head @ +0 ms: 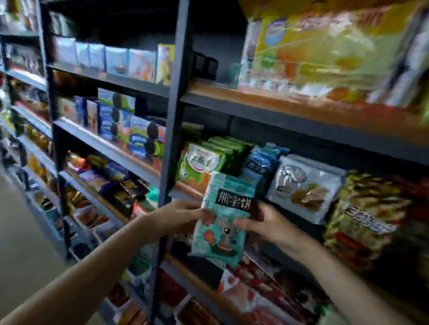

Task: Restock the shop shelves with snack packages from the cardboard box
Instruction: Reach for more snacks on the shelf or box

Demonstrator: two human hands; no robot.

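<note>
From my seat, motion blur smears the big yellow bags (334,52) at one o'clock and the red-yellow packs (367,216) at three. The teal packet (222,217) hides my right hand's (267,222) fingers; both forearms run off the bottom edge.

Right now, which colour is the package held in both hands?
The package is teal, with a black label band and a grey bear picture; the head view shows it.

Dim aisle light is leaving the dark metal shelving (173,92) in shadow; motion blur is smearing the yellow-green plastic packets (329,52) top right, and wide-angle distortion is bending the edges.
</note>
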